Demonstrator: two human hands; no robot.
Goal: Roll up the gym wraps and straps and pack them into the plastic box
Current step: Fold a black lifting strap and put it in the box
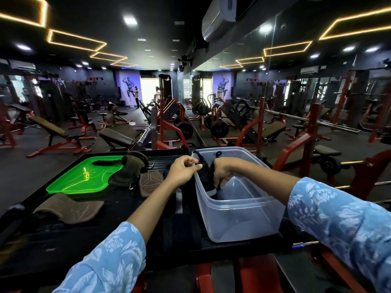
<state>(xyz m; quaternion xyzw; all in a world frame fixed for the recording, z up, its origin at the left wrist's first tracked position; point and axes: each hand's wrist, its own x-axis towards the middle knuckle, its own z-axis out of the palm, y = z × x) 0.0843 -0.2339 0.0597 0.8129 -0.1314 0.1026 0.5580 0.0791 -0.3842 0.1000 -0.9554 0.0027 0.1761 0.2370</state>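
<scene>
A clear plastic box (249, 218) stands on the black table to the right of centre. Over its left rim I hold a black wrap (207, 176) with a grey end. My right hand (222, 170) grips the wrap's bundled body inside the box. At the box's left edge my left hand (183, 171) pinches the wrap's upper end. A thin black loop of the wrap sticks up above both hands. The lower part of the wrap is partly hidden by my right hand.
A bright green tray (84, 178) with a black strap (105, 162) lies at the left. Brown leather grip pads (69, 208) and a dark glove (127, 172) lie on the black table (63, 240). Red gym machines and benches surround it.
</scene>
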